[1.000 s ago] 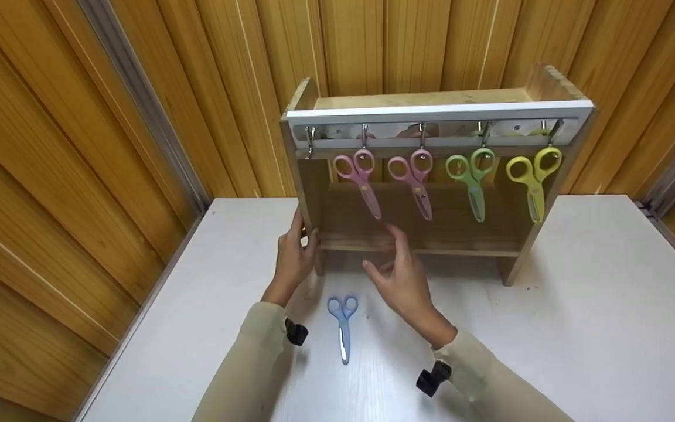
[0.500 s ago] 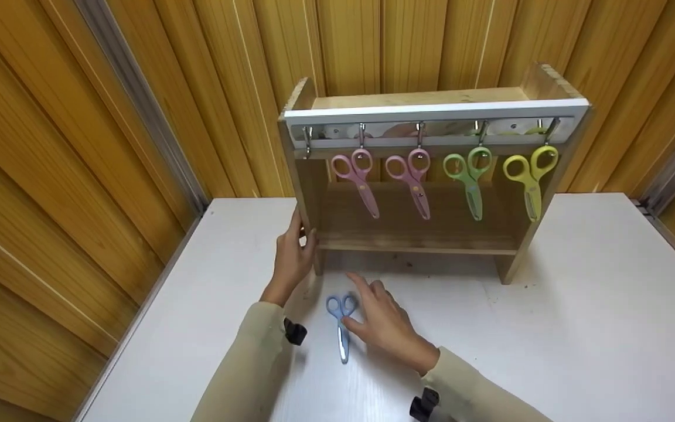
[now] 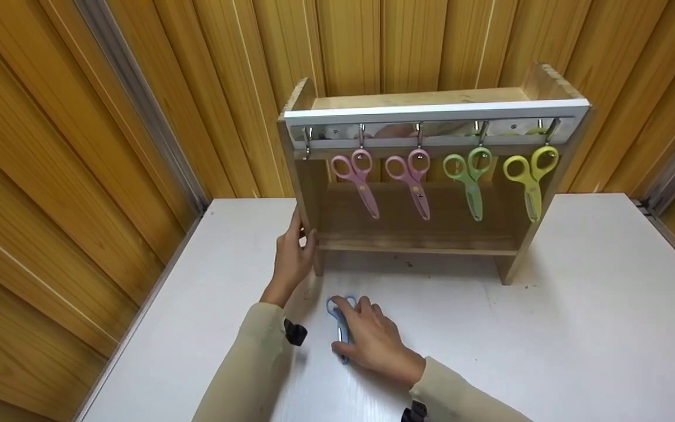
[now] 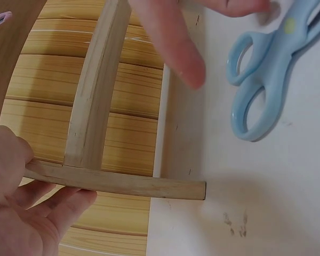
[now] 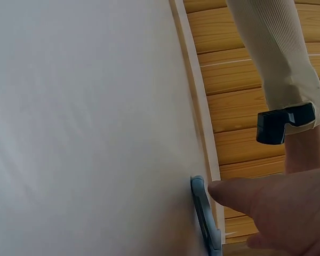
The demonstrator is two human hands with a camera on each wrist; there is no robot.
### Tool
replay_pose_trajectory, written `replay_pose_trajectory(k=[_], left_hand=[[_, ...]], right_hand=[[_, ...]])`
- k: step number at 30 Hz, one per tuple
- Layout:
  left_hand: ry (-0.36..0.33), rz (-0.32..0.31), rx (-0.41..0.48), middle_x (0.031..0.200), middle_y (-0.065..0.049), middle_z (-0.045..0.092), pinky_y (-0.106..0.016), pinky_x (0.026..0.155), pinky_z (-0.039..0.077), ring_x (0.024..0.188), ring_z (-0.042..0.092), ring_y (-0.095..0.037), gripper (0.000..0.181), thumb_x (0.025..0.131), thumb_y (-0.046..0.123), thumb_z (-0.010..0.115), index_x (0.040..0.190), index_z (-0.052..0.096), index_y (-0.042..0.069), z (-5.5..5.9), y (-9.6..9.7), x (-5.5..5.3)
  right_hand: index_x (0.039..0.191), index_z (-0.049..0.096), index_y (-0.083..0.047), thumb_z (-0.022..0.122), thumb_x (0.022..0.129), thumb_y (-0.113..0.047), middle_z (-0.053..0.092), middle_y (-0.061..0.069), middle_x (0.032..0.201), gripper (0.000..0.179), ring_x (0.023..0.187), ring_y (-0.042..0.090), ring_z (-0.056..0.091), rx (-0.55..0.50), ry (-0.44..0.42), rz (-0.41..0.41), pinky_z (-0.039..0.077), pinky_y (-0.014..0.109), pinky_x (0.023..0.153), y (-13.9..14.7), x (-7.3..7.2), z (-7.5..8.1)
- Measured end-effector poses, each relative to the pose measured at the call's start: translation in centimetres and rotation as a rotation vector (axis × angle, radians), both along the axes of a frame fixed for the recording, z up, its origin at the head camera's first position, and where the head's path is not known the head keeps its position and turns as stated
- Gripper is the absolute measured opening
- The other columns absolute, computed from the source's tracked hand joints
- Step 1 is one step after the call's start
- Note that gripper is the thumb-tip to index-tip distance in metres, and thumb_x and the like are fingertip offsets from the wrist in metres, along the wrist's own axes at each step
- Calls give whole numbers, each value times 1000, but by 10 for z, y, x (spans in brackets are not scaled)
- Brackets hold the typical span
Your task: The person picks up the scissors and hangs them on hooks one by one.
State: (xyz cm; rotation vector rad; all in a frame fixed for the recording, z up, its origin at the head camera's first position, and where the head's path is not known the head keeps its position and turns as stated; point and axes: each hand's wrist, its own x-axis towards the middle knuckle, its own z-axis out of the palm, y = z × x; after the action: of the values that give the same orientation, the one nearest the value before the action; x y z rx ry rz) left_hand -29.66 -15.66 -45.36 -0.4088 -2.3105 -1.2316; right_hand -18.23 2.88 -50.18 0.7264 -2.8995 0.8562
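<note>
On the left, my left hand (image 3: 292,261) grips the side panel of a wooden rack (image 3: 419,241), thumb in front and fingers behind. The panel's edge (image 4: 117,181) crosses that hand in the left wrist view. Flat on the white table lie light blue scissors (image 4: 277,69). Over them is my right hand (image 3: 375,343), its index finger above the handle loops and its thumb beside the blades. The right wrist view shows the thumb (image 5: 229,193) close to the blade end; whether it touches is unclear.
A row of metal hooks (image 3: 362,135) runs along the rack's top front. Two pink scissors (image 3: 364,190), green scissors (image 3: 473,193) and yellow scissors (image 3: 531,184) hang from it. The leftmost hook (image 3: 307,143) holds nothing. Wood-look walls (image 3: 197,88) stand behind and left.
My right hand has come down from in front of the rack's lower shelf to the blue scissors, and its fingers now lie over them. The left hand keeps its grip.
</note>
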Motion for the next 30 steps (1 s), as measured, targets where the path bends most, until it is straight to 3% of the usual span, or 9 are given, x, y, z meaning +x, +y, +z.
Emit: replay_pose_trajectory(k=[14, 25, 30], left_hand=[[-1, 6, -16, 151, -20, 52, -40, 101, 57, 125, 63, -34, 66, 103, 2, 55, 162, 26, 5, 1, 0, -1], [-25, 10, -16, 154, -18, 49, -40, 100, 57, 125, 63, -34, 67, 104, 3, 55, 163, 24, 6, 3, 1, 0], [-3, 1, -14, 153, -19, 50, -40, 100, 57, 125, 63, -34, 66, 104, 2, 56, 162, 25, 5, 3, 1, 0]], right_hand=[[138, 60, -12, 88, 80, -27, 58, 10, 97, 67, 78, 21, 52, 79, 47, 31, 47, 35, 53, 21, -1, 6], [92, 71, -7, 83, 78, -8, 48, 0, 76, 19, 66, 18, 44, 83, 69, 8, 40, 32, 48, 43, -4, 12], [84, 73, -6, 84, 78, -2, 52, 1, 73, 13, 65, 19, 47, 76, 95, -26, 44, 35, 48, 48, -7, 10]])
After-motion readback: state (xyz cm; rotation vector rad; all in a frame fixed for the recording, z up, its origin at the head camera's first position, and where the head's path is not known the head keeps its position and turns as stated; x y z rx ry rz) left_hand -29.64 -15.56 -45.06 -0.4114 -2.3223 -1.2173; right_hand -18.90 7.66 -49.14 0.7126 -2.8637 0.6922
